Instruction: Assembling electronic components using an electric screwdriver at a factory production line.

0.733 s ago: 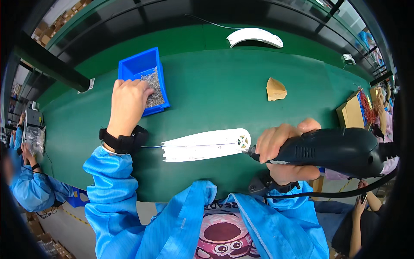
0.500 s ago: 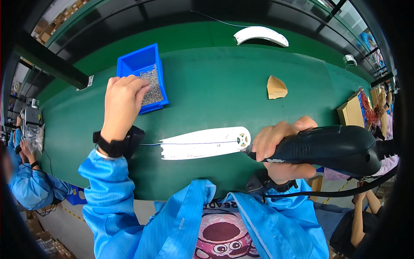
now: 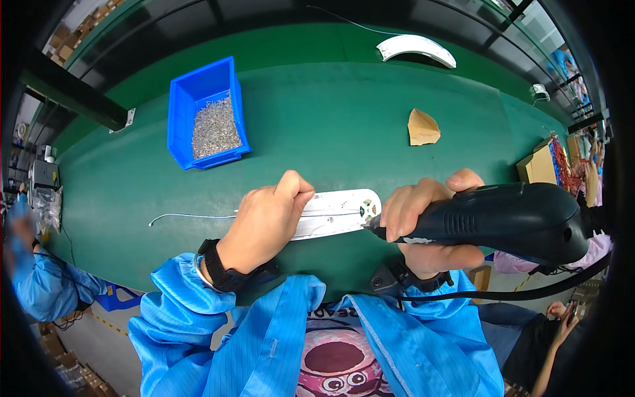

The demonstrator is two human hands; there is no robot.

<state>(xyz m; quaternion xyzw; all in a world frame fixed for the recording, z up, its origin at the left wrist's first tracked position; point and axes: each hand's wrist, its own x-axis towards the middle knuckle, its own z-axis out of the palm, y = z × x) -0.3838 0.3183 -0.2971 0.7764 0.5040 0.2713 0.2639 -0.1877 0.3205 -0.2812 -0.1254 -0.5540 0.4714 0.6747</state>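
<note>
The panel (image 3: 333,225) lies between the bin (image 3: 186,102), behind left, and the power tool (image 3: 506,218), at right.

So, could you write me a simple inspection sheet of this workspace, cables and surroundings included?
Surface: green tabletop.
Work items: long white panel lying on the tabletop; dark power tool, tip at the panel's round end, contact unclear; blue bin of small metal pieces.
Clutter: torn brown scrap; curved white piece at the far side.
Hands: left fingers over the panel, any grip hidden; right fingers around the tool.
Cables: thin pale wire extending left past the panel; black cable below the tool.
Surroundings: co-worker in blue at left; open carton at right.
</note>
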